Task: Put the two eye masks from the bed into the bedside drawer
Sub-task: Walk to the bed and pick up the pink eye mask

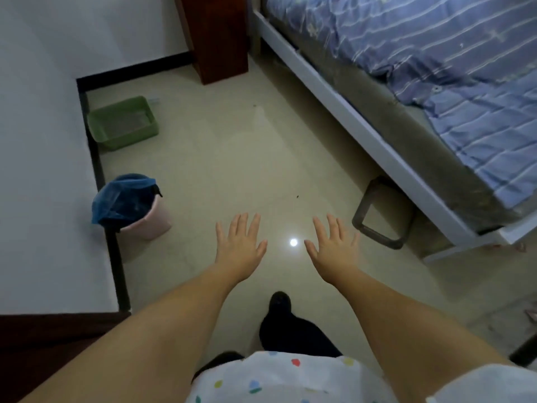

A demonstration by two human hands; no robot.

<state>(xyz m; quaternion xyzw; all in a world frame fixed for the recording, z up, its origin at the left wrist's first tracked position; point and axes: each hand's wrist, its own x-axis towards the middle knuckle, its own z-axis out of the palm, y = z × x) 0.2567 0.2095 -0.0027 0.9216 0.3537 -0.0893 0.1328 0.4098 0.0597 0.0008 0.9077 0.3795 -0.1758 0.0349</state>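
My left hand (239, 247) and my right hand (334, 245) are stretched out in front of me over the tiled floor, palms down, fingers spread, holding nothing. The bed (334, 94) with a white frame runs along the right side, covered by a blue striped quilt (453, 68). No eye mask shows on the visible part of the bed. A dark red-brown wooden cabinet (220, 36) stands at the head of the bed, top centre; no drawer front is visible on it.
A green plastic basin (123, 122) lies on the floor by the left wall. A pink bin with a blue bag (130, 205) stands below it. A dark stool frame (380, 213) pokes out from under the bed. My dark shoe (280, 303) is on the floor.
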